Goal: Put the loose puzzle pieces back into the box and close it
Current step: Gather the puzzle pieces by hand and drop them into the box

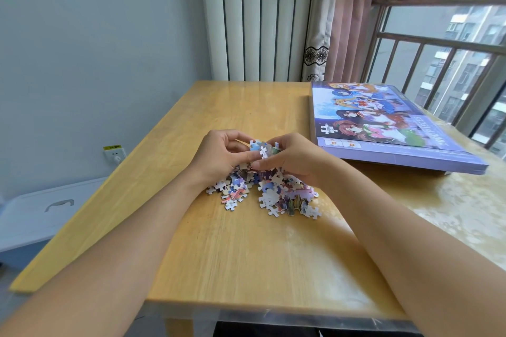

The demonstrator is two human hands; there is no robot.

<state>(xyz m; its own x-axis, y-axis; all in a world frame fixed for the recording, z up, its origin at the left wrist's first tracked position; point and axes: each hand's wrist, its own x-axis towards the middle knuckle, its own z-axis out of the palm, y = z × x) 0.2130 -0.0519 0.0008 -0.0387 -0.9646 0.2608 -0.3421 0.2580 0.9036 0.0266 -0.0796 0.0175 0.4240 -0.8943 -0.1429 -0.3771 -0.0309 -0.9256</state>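
In the head view, both hands meet over the middle of the wooden table (246, 254). The left hand (221, 154) and the right hand (293, 157) have their fingers curled round a small clump of puzzle pieces (262, 148), held between them just above the table. Beneath and nearer than the hands lies the pile of loose pieces (265, 194), spread in two patches that touch under the wrists.

The puzzle box (383, 128) lies flat at the far right of the table, well apart from the pile, with its printed lid on top and sitting slightly askew over the base. Behind it a window with railings (438, 63) runs along the right side. A wall socket (115, 154) sits low on the left wall.
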